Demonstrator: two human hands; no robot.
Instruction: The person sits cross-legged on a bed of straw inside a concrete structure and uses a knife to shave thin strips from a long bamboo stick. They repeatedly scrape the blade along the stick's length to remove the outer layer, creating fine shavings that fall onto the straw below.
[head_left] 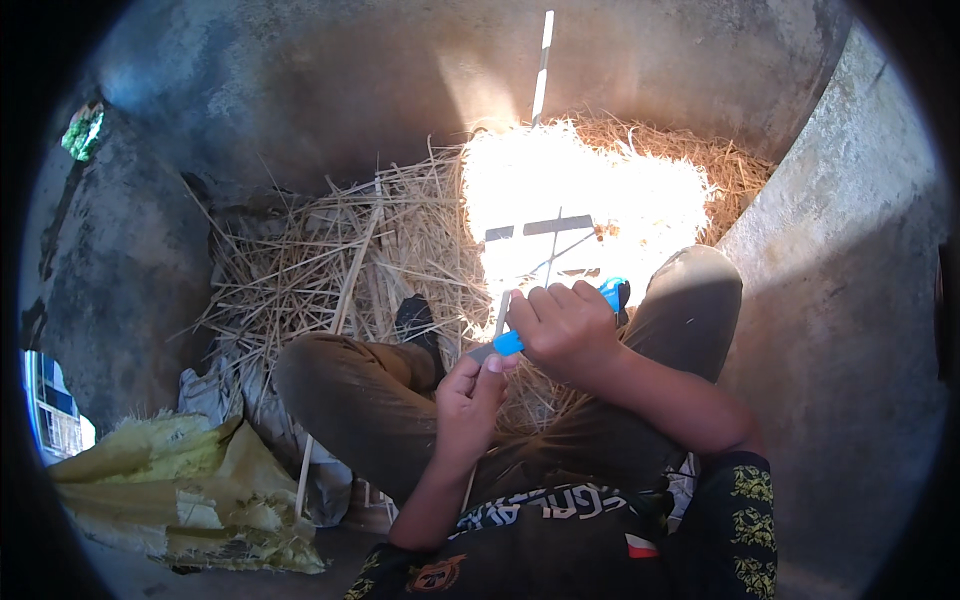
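R hand (572,330) is closed, fist-like, round a blue tool (509,343); its front end pokes out on the L side of the fist, the other end past the knuckles, so prob. a full wrap for firm control. L hand (470,405) is pinched, thumb against fingers, on a flat grey bit (482,353) right at the tool's front end; can't tell if that's part of the tool or a separate pc. Pinch looks like a steadying hold, fingertips only, prob. to keep the rest of the hand clear of the end. A thin grey strip (503,314) stands nearly upright just by the R thumb; what holds it is hidden.

Both hands meet over the gap betw. the bent legs, prob. b/c that's close & easy to see. L knee (325,385) and R knee (705,285) are splayed out, which leaves the lap free for the work; a dark-clad foot (415,322) is tucked in betw.

Further out: loose straw (290,275) ahead & to the L, maybe there as padding; beyond the hands it's blown out white by sun, no detail. Crumpled yellow-green sack (185,490) lies lower L, apart from the hands. Concrete wall (330,90) curves round behind it all.
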